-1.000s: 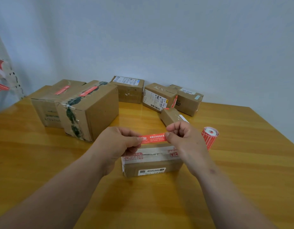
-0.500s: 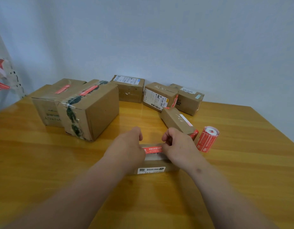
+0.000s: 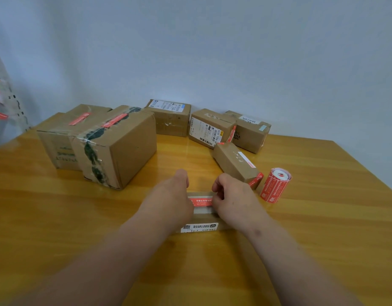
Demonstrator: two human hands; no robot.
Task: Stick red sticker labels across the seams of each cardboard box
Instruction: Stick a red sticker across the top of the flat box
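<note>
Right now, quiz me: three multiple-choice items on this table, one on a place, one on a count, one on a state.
1. Where is the sticker roll?
A. right of the hands
B. on the big taped box
C. behind the left boxes

2. How many boxes sit on the table?
A. four
B. seven
C. ten

3. How is the red sticker?
A. on its roll
B. lifted in the air
C. lying on the small box

Answers: A, it stands near the right hand; B, seven show; C, both hands, left hand too, are down on it.
</note>
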